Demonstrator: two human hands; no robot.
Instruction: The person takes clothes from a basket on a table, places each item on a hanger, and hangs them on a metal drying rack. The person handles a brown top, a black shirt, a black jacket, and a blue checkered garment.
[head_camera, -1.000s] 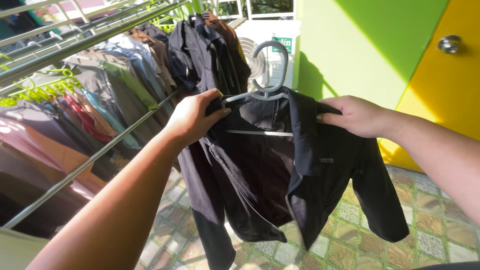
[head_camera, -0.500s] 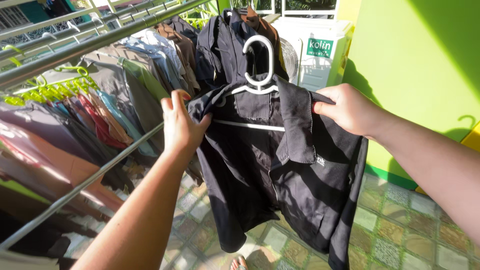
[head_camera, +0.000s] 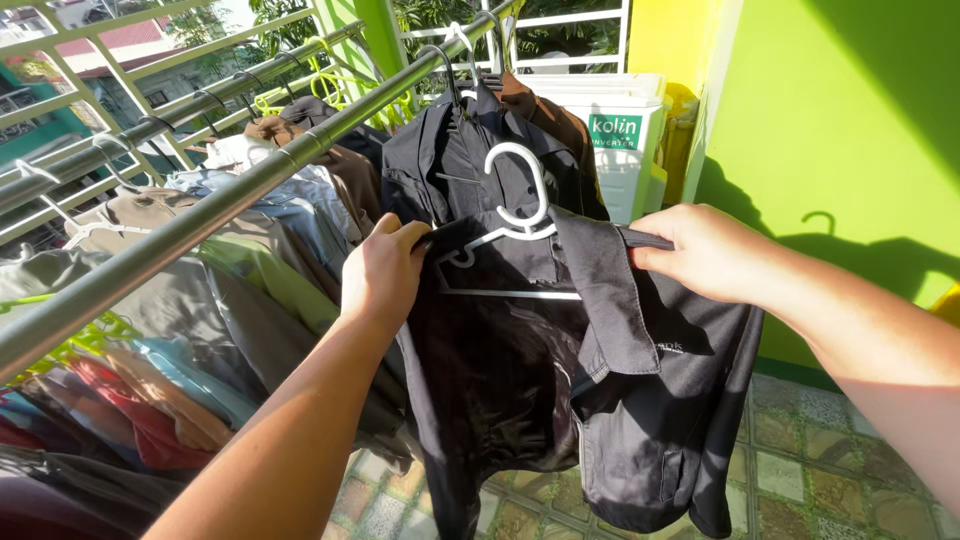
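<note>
A black short-sleeved shirt (head_camera: 560, 380) hangs on a white plastic hanger (head_camera: 515, 205) held in mid-air before me. My left hand (head_camera: 385, 268) grips the shirt's left shoulder at the hanger's end. My right hand (head_camera: 700, 250) pinches the right shoulder and collar. The hanger's hook points up, just below and to the right of a long metal rail (head_camera: 250, 180). Another dark shirt (head_camera: 450, 150) hangs on that rail right behind the hook.
The rail carries several hung garments (head_camera: 200, 290) in grey, blue, brown and red on the left. More rails and a railing stand behind. A white air-conditioner unit (head_camera: 615, 140) sits by the green wall (head_camera: 850, 120). Patterned tiles (head_camera: 830, 470) cover the floor.
The shirt and both hands rose toward the rail and my view tilted up. My left hand closed from a loose touch into a grip on the shoulder.
</note>
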